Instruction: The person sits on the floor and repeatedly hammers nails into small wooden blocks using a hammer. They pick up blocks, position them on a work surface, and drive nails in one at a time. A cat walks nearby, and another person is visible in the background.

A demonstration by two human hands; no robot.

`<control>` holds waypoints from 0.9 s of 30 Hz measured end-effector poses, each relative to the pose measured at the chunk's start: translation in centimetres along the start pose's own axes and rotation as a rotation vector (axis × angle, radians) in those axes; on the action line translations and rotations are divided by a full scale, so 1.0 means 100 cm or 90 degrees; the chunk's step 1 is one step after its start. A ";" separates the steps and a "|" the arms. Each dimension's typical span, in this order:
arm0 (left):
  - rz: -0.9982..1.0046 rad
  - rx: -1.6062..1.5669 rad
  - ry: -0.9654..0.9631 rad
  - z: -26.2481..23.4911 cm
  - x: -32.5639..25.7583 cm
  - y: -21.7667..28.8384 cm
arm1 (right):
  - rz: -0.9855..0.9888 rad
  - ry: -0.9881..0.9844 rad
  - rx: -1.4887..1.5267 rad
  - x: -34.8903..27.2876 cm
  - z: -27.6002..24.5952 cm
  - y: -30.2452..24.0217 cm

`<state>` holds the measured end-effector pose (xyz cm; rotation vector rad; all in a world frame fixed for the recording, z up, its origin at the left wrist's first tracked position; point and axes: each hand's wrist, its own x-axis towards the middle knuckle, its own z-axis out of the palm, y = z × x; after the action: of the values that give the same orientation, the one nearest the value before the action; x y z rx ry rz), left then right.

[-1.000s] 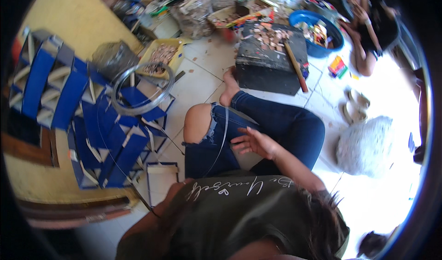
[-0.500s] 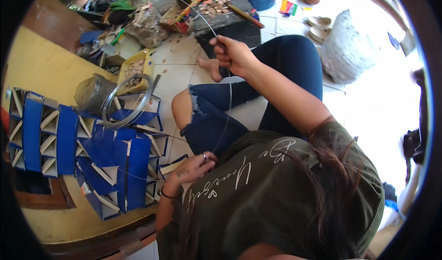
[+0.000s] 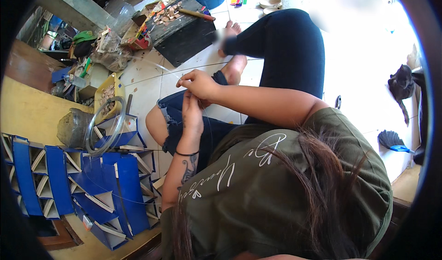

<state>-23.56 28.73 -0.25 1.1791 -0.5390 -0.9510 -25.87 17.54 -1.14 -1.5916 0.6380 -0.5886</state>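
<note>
My hands meet above my bent knee. My right hand [image 3: 199, 84] is closed in a pinch on a thin pale strand [image 3: 162, 67], whose free end runs off toward the upper left. Just below, my left hand [image 3: 191, 115] is raised with its fingers closed under the right one; the strand's other part hangs down past it. Its fingertips are partly hidden. To the left, a loose coil [image 3: 93, 138] of the same shiny strand leans against a wrapped grey cylinder [image 3: 71, 127], over blue folded boxes [image 3: 126, 186]. From there a thin line trails across the boxes toward my lap.
A dark block [image 3: 184, 41] ahead bears wood chips and a hammer-like wooden-handled tool [image 3: 195, 14]. Behind it stands a blue basin [image 3: 214, 0]. A yellow tray [image 3: 109, 92] of chips sits at left. At right are a dark cat [image 3: 400, 82] and a blue-handled brush [image 3: 396, 145].
My left hand has risen from beside my waist to my right hand, which has come lower and nearer. The strand, earlier stretched between them, is now gathered at both hands. The view has shifted.
</note>
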 end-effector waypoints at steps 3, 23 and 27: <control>0.044 0.029 0.022 0.013 0.000 -0.020 | 0.050 -0.024 0.041 0.000 -0.008 0.014; -0.289 0.111 0.069 -0.040 0.078 -0.081 | 0.034 0.490 -0.364 -0.085 -0.248 0.067; -0.224 0.063 0.026 -0.034 0.117 -0.076 | 0.500 0.462 -0.757 -0.234 -0.297 0.131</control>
<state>-17.34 20.03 -9.80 1.4080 -0.3530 -1.2068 -64.17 11.63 -11.14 -1.9049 2.3399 -0.1161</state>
